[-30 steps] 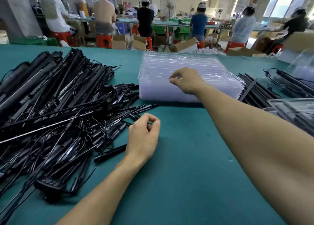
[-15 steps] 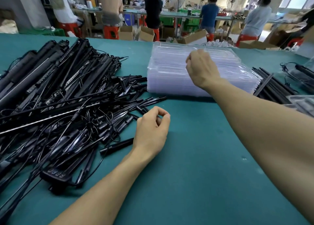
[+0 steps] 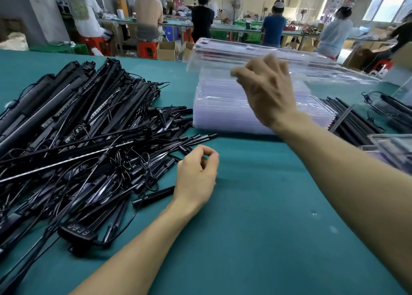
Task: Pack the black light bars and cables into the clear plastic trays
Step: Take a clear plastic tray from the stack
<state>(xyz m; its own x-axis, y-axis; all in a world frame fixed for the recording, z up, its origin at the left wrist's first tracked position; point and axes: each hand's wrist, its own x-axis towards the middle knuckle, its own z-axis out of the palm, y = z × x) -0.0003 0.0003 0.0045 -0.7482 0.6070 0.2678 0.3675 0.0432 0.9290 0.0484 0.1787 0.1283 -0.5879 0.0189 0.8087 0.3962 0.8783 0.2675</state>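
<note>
A green table (image 3: 256,227) runs across the scene. On its left half lies a big tangled pile of black light bars and cables (image 3: 78,127), the bars crossing at many angles, with thin leads looped among them. At the near edge of the pile sits a black controller (image 3: 78,231) with a row of small buttons.

The left hand (image 3: 196,174) rests on the table just beside the right edge of the pile. Its fingers are curled in, with thumb and forefinger tips meeting in a ring; I cannot tell whether anything is pinched between them. 1 short black bar (image 3: 153,197) lies on the table with its right end at the heel of this hand.

Farther off, at the middle of the table, stands a stack of clear plastic trays (image 3: 223,112). The right hand (image 3: 269,91) is above it, fingers spread and bent, grasping the near edge of 1 raised tray (image 3: 256,51), which is tilted, blurred, and held clear of the stack.

To the right of the stack lie more black bars (image 3: 352,120), side by side, and at the right edge sits a packed tray (image 3: 392,147).

Beyond the table, people (image 3: 201,20) sit with backs turned at a far bench, with cardboard boxes (image 3: 167,49) on the floor
</note>
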